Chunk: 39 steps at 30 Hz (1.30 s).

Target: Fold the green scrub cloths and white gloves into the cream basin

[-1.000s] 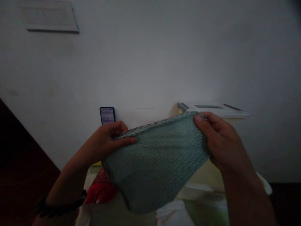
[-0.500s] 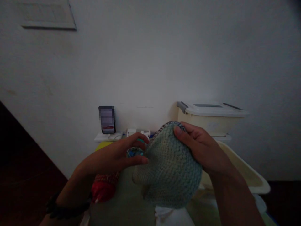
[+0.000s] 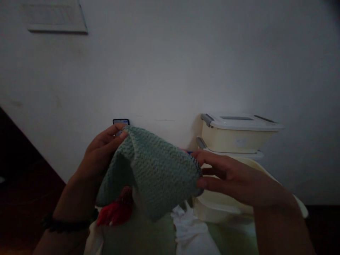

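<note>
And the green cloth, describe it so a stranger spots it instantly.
In front of the pale wall, find the left hand and right hand. Between them hangs the green cloth, bumpy-textured and held up, unlike the white cloth lying below.

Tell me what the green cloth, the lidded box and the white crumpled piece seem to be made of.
Green cloth: likely a thick knitted or woven textile, matte, judging by its bumpy, stitch-like texture.
Lidded box: probably molded plastic, smooth with a slight sheen and rounded edges.
White crumpled piece: apparently soft fabric, matte, with gathered folds; the fiber cannot be told.
</note>
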Each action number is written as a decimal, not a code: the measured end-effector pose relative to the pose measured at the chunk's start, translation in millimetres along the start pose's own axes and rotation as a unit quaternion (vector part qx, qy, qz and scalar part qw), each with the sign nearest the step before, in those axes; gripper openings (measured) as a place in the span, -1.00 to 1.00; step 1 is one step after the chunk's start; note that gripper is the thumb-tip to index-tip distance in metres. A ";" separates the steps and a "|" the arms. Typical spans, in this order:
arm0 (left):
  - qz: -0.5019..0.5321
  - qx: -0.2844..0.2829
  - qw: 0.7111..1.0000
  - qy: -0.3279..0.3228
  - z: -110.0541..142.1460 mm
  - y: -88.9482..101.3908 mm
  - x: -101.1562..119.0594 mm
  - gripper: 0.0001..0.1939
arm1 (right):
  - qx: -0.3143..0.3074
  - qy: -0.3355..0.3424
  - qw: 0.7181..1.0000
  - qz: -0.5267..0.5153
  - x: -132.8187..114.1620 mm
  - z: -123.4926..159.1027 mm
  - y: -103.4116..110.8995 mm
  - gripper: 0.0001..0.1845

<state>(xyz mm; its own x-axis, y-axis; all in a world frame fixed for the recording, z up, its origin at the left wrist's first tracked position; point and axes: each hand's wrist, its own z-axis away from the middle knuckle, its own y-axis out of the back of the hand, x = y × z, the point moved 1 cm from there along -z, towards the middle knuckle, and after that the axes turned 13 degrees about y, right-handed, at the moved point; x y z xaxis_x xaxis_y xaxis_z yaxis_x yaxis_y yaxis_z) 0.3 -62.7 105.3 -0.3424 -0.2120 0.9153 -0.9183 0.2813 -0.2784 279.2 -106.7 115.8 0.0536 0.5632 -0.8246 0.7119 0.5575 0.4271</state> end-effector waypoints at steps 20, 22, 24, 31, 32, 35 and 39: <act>0.064 0.172 0.983 0.029 -11.8 -7.1 0.8 -0.82 | 0.308 0.030 0.935 -0.172 4.6 -1.1 10.1 -0.03; 0.066 0.180 0.981 0.025 -11.8 -7.4 1.2 -0.80 | 0.338 0.006 0.930 -0.148 5.8 -3.4 10.4 -0.12; 0.072 0.188 0.979 0.014 -12.3 -7.5 1.4 -0.77 | 0.358 -0.002 0.924 -0.135 6.7 -5.1 10.3 -0.17; 0.121 0.182 0.976 -0.015 -10.7 -13.1 4.1 -0.65 | 0.453 0.028 0.865 -0.213 1.9 -10.8 8.1 -0.28; 0.125 0.181 0.975 -0.021 -9.9 -15.0 4.5 -0.64 | 0.475 0.028 0.848 -0.233 2.2 -12.7 7.8 -0.33; 0.138 0.190 0.971 -0.045 -7.8 -21.4 5.0 -0.64 | 0.501 0.021 0.822 -0.268 5.3 -18.5 6.8 -0.37; 0.136 0.195 0.963 -0.130 -4.8 -28.7 8.1 -0.62 | 0.407 -0.027 0.878 -0.250 11.0 -19.3 4.2 -0.06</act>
<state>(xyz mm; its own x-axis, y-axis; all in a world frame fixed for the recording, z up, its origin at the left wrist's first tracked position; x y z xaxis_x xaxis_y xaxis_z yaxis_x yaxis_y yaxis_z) 24.9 -68.1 122.1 -0.5715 -0.4213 0.7041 -0.7754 -0.0034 -0.6314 269.2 -86.4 115.6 -0.3908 0.3291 -0.8597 0.9194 0.0942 -0.3819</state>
